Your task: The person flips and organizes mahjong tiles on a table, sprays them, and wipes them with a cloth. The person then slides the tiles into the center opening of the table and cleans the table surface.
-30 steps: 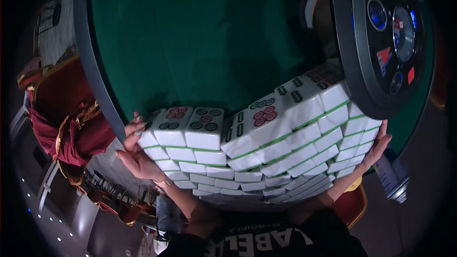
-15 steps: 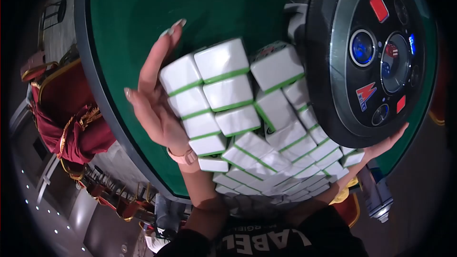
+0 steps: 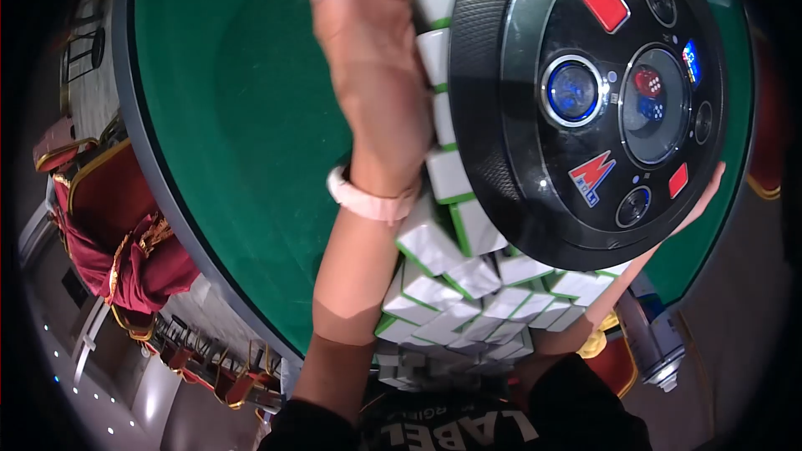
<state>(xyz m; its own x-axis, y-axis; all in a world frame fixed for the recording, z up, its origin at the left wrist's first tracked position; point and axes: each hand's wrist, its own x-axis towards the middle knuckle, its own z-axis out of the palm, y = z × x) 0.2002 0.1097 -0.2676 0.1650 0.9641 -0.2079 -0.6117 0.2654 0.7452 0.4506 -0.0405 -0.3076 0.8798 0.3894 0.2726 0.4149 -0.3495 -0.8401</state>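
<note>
My left hand [image 3: 380, 58], with a pink band on its wrist, lies against the left side of a mass of white and green mahjong tiles [image 3: 451, 175]. Its fingers are spread, reaching over the top end of the tiles and partly out of frame. My right hand [image 3: 706, 197] shows only in part past the lower right edge of the round black console [image 3: 535, 200]; its visible fingers are stretched out, and the rest is hidden behind the console. The tiles are packed in uneven rows between my forearms, some tilted, and the console covers part of them.
Green felt [image 3: 242, 100] spreads left of the tiles, bounded by a dark table rim [image 3: 159, 159]. Two dice [image 3: 650, 93] sit under the console's clear dome. A red chair [image 3: 109, 188] with maroon cloth stands at the left. A canister [image 3: 656, 338] is at the lower right.
My left hand has moved up and to the right, and the tiles have shifted right, closer together and partly behind the console. The console appears larger and farther left in view.
</note>
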